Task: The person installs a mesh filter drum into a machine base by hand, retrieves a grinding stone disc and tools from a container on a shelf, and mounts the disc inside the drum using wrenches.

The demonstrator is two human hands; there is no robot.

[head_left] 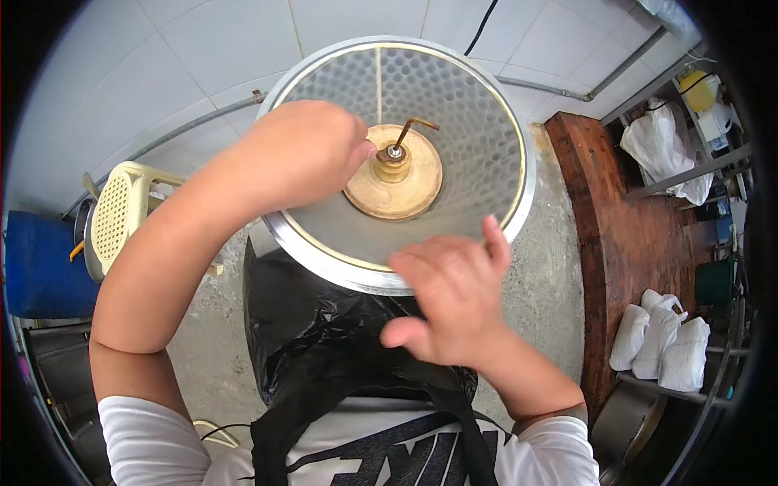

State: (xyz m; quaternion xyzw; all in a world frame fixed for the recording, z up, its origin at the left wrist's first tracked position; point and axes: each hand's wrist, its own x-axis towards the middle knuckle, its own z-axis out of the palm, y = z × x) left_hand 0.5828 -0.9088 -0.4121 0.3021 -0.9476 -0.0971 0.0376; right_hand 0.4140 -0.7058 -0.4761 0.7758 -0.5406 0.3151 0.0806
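A large round metal drum [519, 212] with a dimpled inner wall stands in front of me, its top open. At its centre is a round tan disc [421, 190] bearing a stepped brass-coloured hub [392, 172], topped by a bent brown metal rod [403, 136]. My left hand [312, 150] reaches over the rim, closed, thumb tip beside the hub's top; whatever its fingers grip is hidden. My right hand [450, 296], slightly blurred, hovers around the near rim with fingers and thumb spread, holding nothing.
Black plastic [304, 312] covers my front below the drum. To the left are a cream stool [121, 212] and a blue barrel [49, 263]. A brown wooden surface [608, 211], white bags [660, 340] and metal shelving lie right. Behind the drum runs a tiled wall [219, 44] with a pipe.
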